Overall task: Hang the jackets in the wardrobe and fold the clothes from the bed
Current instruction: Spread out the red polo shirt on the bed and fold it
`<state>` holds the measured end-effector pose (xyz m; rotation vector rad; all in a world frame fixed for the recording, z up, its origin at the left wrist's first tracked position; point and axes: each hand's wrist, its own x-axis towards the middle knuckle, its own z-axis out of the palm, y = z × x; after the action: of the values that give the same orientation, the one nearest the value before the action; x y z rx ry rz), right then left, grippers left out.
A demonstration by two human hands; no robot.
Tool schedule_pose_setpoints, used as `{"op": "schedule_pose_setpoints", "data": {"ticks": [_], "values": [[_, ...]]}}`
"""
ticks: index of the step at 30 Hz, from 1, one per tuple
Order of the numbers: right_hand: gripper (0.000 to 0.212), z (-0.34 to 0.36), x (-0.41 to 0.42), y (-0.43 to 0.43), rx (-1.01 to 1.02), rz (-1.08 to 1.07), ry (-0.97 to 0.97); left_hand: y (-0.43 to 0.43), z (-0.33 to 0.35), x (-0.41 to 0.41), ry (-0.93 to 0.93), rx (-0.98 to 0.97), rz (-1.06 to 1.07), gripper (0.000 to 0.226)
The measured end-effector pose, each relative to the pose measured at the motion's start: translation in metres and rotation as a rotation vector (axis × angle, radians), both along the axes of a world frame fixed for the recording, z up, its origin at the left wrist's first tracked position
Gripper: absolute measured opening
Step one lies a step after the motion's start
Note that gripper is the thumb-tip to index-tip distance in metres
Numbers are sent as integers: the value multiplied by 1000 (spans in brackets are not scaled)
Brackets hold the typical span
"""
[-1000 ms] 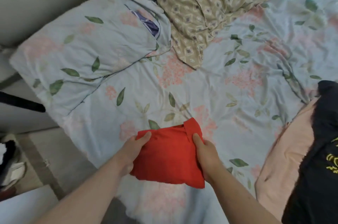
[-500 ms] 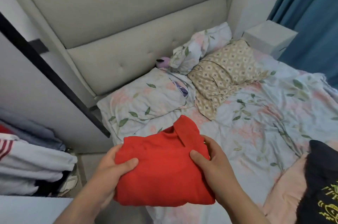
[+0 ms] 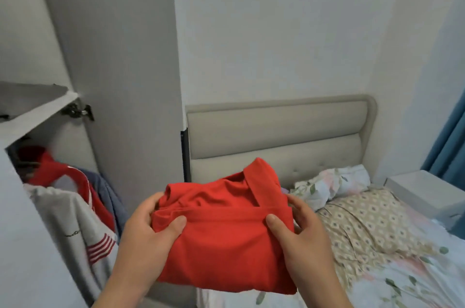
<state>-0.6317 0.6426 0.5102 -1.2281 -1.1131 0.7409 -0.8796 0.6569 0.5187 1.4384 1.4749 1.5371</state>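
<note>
Gripping a folded red shirt (image 3: 226, 247), left hand (image 3: 143, 237) and right hand (image 3: 305, 239), thumbs on top, fingers (image 3: 298, 207) partly hidden behind it.

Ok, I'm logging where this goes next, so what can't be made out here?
Head view only:
Wardrobe interior: cut off by the left edge, blurred.
Fingertips of left hand and right hand: hidden behind the red shirt.
Bed foot end: cut off by the right and bottom edges.

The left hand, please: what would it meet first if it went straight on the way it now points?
The folded red shirt it grips lies directly ahead of the left hand. Past that, it would probably meet the wardrobe side panel near the headboard, though depth is unclear.
</note>
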Motion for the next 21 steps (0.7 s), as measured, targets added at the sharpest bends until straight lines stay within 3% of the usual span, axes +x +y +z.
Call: {"op": "schedule_pose_setpoints", "data": {"ticks": [9, 21], "values": [[40, 58, -93, 55, 191, 61, 40, 17, 53, -68, -104, 134, 221, 44], [32, 98, -172, 125, 271, 218, 18, 36, 79, -130, -144, 244, 498, 41]]}}
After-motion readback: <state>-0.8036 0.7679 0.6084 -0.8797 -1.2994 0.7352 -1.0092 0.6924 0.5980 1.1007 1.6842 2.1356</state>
